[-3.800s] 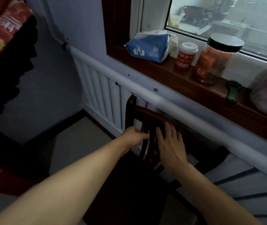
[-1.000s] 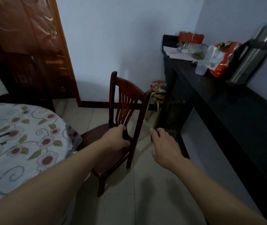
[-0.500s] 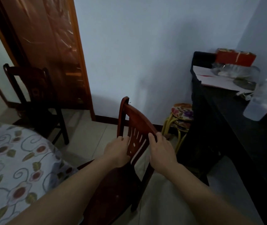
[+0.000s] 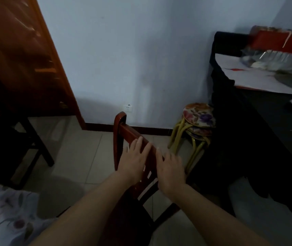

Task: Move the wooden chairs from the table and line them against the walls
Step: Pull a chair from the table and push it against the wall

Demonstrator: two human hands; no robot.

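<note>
A reddish wooden chair (image 4: pixel 120 132) stands in front of me with its back toward the pale blue wall (image 4: pixel 141 59). My left hand (image 4: pixel 135 160) lies on the chair's top rail with its fingers straight. My right hand (image 4: pixel 171 168) sits beside it at the right end of the rail, and its fingers bend over the rail. The seat is mostly hidden under my forearms. A second, darker wooden chair (image 4: pixel 17 139) stands at the left by the wooden door (image 4: pixel 17 59).
The table with a flowered cloth (image 4: pixel 3 219) is at the lower left. Stacked floral stools with yellow legs (image 4: pixel 198 116) stand right of the chair, against a dark counter (image 4: pixel 265 139) carrying papers and red boxes. Tiled floor lies between the chair and the wall.
I have moved closer to the wall with the chair. My left hand has gone from gripping the back slats to lying flat on the top rail.
</note>
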